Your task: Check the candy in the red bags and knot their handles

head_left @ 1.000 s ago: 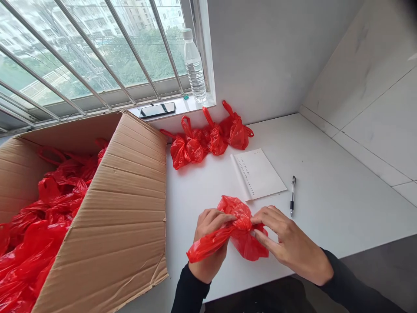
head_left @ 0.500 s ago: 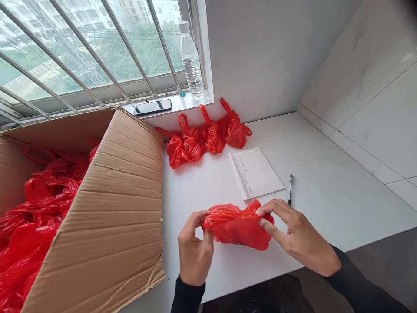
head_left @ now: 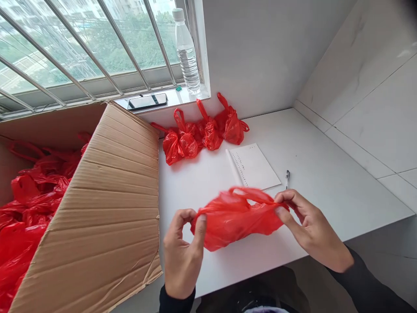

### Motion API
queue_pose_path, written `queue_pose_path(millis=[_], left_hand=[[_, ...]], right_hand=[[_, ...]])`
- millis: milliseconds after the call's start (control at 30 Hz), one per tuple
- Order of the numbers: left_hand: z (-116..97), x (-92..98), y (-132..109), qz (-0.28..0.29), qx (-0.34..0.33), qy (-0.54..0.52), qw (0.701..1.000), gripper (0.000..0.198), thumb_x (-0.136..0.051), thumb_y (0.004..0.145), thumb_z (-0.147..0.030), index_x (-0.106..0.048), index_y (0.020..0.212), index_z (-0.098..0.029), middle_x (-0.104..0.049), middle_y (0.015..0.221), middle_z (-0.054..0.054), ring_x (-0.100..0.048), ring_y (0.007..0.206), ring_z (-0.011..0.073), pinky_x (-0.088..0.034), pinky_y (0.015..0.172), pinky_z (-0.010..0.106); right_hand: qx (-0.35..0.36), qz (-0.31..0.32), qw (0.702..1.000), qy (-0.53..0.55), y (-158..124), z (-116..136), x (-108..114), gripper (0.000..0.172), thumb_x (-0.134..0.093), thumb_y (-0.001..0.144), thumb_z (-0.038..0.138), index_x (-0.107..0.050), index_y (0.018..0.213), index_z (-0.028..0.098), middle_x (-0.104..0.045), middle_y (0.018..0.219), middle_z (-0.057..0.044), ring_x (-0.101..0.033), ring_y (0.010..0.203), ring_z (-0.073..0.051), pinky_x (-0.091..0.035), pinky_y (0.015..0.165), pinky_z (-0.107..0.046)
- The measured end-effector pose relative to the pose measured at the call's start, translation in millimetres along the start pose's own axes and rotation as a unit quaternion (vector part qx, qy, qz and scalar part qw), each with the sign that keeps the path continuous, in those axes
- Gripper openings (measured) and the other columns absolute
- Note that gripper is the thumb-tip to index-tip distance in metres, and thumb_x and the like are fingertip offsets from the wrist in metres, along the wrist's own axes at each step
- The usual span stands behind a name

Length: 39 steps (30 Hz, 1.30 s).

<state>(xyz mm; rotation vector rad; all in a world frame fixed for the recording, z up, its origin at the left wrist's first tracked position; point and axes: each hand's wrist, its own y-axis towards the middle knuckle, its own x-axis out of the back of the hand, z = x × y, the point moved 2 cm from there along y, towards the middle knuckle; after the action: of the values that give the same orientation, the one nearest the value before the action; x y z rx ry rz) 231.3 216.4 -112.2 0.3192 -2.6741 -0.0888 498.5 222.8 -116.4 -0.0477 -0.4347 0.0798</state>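
A red plastic bag (head_left: 239, 219) is stretched between both hands above the front of the white table (head_left: 332, 174). My left hand (head_left: 184, 252) pinches its left end between thumb and fingers. At the right end, my right hand (head_left: 312, 228) grips the bag in the same way, near a handle loop that stands up along the top. What the bag holds, if anything, cannot be made out. Beyond it lies a notebook (head_left: 257, 165) with writing on its page, and a pen (head_left: 287, 179) rests to the right of that.
At left stands an open cardboard box (head_left: 107, 208) full of red plastic bags (head_left: 32, 208). Several tied red bags (head_left: 211, 134) sit along the wall. A water bottle (head_left: 188, 61) and a phone (head_left: 147, 101) are on the windowsill below the barred window.
My hands have moved apart, the left one leftward and the right one rightward. The bag between them is spread wider, and its handle loop now shows. The whole view has shifted slightly.
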Motion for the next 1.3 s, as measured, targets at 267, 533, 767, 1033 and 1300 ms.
queue_pose_path(millis=[267, 533, 767, 1033, 1300], left_hand=[[-14, -0.2, -16, -0.010, 0.029, -0.014, 0.999, 0.028, -0.067, 0.089, -0.038, -0.058, 0.112, -0.026, -0.062, 0.093, 0.001, -0.059, 0.079, 0.0153, -0.047, 0.072, 0.026], [-23, 4.1, -21, -0.010, -0.024, -0.038, 0.999, 0.005, -0.062, 0.093, -0.026, -0.066, 0.095, -0.024, -0.061, 0.093, 0.002, -0.058, 0.093, 0.0186, -0.045, 0.072, 0.025], [-31, 6.6, -27, -0.008, 0.040, -0.118, 0.992, 0.020, -0.062, 0.092, -0.041, -0.068, 0.089, -0.022, -0.065, 0.100, 0.006, -0.062, 0.092, 0.0236, -0.050, 0.076, 0.031], [-45, -22.6, -22, 0.156, 0.135, -0.367, 0.907, 0.034, -0.046, 0.100, -0.050, -0.049, 0.080, -0.023, -0.041, 0.057, -0.005, -0.043, 0.054, 0.0120, -0.038, 0.053, 0.024], [-47, -15.2, -27, 0.163, 0.145, -0.341, 0.914, 0.029, -0.055, 0.098, -0.045, -0.058, 0.085, -0.019, -0.050, 0.080, 0.000, -0.044, 0.070, 0.0117, -0.042, 0.066, 0.023]], right_hand=[[-0.005, 0.024, 0.999, 0.030, -21, -5, 6, 0.044, -0.063, 0.093, 0.041, -0.042, 0.132, 0.035, -0.054, 0.111, -0.003, -0.055, 0.111, -0.022, -0.048, 0.094, -0.033], [0.028, -0.038, 0.997, 0.060, -26, 5, 10, 0.010, -0.055, 0.099, 0.039, -0.055, 0.100, 0.029, -0.054, 0.092, 0.001, -0.055, 0.085, -0.017, -0.049, 0.074, -0.026], [0.048, -0.064, 0.994, 0.080, -34, 10, 9, 0.005, -0.056, 0.098, 0.033, -0.052, 0.100, 0.031, -0.053, 0.091, -0.002, -0.055, 0.081, -0.019, -0.052, 0.068, -0.026], [0.152, 0.028, 0.988, 0.012, -26, 57, -1, 0.007, -0.054, 0.100, 0.028, -0.057, 0.104, 0.033, -0.061, 0.094, 0.001, -0.063, 0.087, -0.017, -0.052, 0.069, -0.024], [0.186, 0.041, 0.982, -0.003, -18, 74, -11, 0.003, -0.055, 0.100, 0.028, -0.059, 0.099, 0.029, -0.060, 0.110, -0.001, -0.062, 0.098, -0.017, -0.052, 0.081, -0.028]])
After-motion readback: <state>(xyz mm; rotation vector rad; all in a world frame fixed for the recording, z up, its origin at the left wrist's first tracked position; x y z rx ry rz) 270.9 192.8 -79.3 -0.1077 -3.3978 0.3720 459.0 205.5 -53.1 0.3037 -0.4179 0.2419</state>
